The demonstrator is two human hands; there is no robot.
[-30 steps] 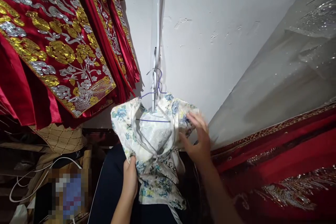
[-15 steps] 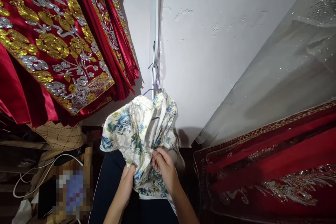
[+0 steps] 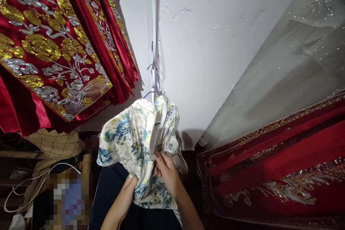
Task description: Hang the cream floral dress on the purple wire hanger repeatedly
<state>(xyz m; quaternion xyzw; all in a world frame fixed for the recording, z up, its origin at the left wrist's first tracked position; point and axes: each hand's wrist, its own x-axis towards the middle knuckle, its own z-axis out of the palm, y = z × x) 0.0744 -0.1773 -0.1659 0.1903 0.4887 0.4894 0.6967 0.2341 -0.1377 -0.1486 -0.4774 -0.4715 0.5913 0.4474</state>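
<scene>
A white garment with blue and green flowers (image 3: 129,140) hangs on a thin purple wire hanger (image 3: 154,79) hooked to a white strip on the wall. My left hand (image 3: 128,188) grips the fabric from below, fingers closed on it. Just to its right, my right hand (image 3: 167,172) pinches the garment's front opening with closed fingers. The two hands sit close together at the middle of the cloth.
Red garments with gold and silver embroidery (image 3: 54,46) hang at the upper left. A clear plastic cover (image 3: 283,75) drapes over more red embroidered cloth (image 3: 275,172) on the right. A woven hat (image 3: 54,143) and white cable (image 3: 32,183) lie at lower left.
My right hand has come off the garment's right shoulder down to its front, beside my left hand. The garment has turned sideways on the hanger and bunched together.
</scene>
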